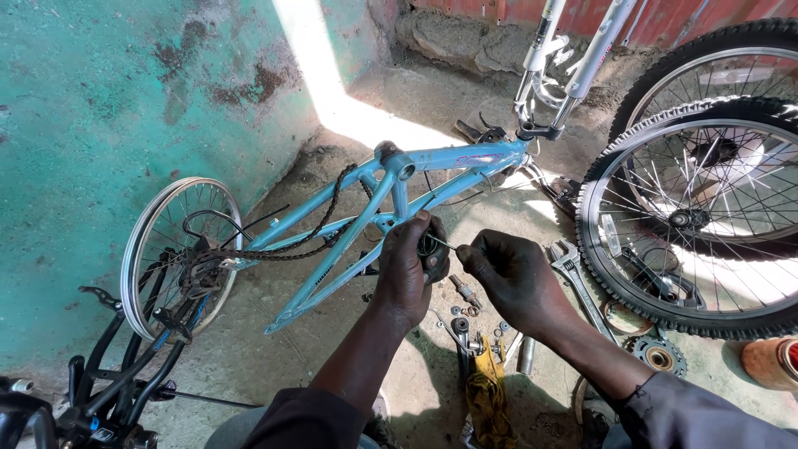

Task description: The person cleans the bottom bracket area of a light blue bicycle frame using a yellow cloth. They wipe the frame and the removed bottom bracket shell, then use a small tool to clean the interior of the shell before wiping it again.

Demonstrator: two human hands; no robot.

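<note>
A light blue bicycle frame (366,208) lies on the concrete floor, its chain (328,218) draped over it and a bare rear rim (170,249) at its left end. My left hand (407,266) is closed around a small dark round part (432,247) next to the frame's bottom bracket. My right hand (507,270) pinches a thin metal rod (442,244) whose tip touches that part. Small nuts, washers and an axle piece (465,293) lie on the floor under my hands.
A tyred wheel (690,216) lies at the right with a second wheel behind it. An adjustable wrench (578,278), a sprocket (658,356), a yellow rag (486,395) and an orange can (769,362) are nearby. A white fork (573,58) rises behind. Black bicycle parts (108,374) stand at bottom left, against a teal wall (108,100).
</note>
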